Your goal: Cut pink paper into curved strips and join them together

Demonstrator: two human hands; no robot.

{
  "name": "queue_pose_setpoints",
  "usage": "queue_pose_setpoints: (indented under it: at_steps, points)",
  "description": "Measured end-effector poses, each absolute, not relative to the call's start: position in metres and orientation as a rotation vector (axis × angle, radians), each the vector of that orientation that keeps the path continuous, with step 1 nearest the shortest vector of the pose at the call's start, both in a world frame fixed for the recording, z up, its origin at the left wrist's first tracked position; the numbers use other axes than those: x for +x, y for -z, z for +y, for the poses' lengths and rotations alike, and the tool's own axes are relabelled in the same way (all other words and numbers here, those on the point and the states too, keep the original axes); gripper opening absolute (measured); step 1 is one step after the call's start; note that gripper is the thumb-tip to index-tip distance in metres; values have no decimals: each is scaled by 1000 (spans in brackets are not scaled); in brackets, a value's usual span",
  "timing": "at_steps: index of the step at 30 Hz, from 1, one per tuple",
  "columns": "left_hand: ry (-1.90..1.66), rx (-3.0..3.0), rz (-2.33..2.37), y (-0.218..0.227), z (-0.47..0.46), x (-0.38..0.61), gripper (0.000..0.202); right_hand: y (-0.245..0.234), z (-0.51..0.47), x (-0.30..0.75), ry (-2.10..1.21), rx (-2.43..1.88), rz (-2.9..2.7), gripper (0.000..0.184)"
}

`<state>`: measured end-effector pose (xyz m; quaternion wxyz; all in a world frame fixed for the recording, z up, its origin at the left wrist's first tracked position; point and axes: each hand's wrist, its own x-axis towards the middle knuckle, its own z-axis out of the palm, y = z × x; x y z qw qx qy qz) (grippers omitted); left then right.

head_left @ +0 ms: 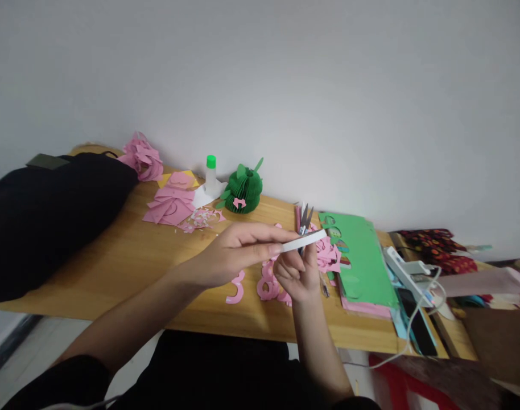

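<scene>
My left hand (238, 253) pinches a roll of white tape (305, 241) between thumb and fingers, seen nearly edge-on as a narrow white band. At its far end, my right hand (298, 273) has its index finger up against the tape, the other fingers curled in. Both hands are above the table (174, 285). Pink paper cutouts (268, 287) lie beneath them, with one curved pink piece (236, 287) apart on the left. Scissors (306, 218) show just behind the tape, blades pointing away; their handles are mostly hidden.
A green folded-paper ball (244, 191) with leaves and a glue bottle (211, 173) stand near the wall. Pink paper scraps (170, 205) lie left of them, beside a black bag (59, 210). Right are green sheets (364, 262), a power strip (407, 276) with a cable and a phone (417, 324).
</scene>
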<state>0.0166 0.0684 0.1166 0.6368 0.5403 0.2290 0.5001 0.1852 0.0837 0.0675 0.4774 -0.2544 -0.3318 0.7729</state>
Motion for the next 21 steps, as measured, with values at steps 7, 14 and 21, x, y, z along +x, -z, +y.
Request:
queue_pose_setpoints:
  at_steps: [7,14,21]
  points:
    - [-1106,1050,467,-120,68,23,14,-61,83,182,-1895,-634,-788,55]
    - [-1170,935,539,-117,66,25,13,-59,83,184,-1871,-715,-749,52]
    - [-1106,987,468,-117,64,25,21,-64,84,180,-1882,-759,-837,55]
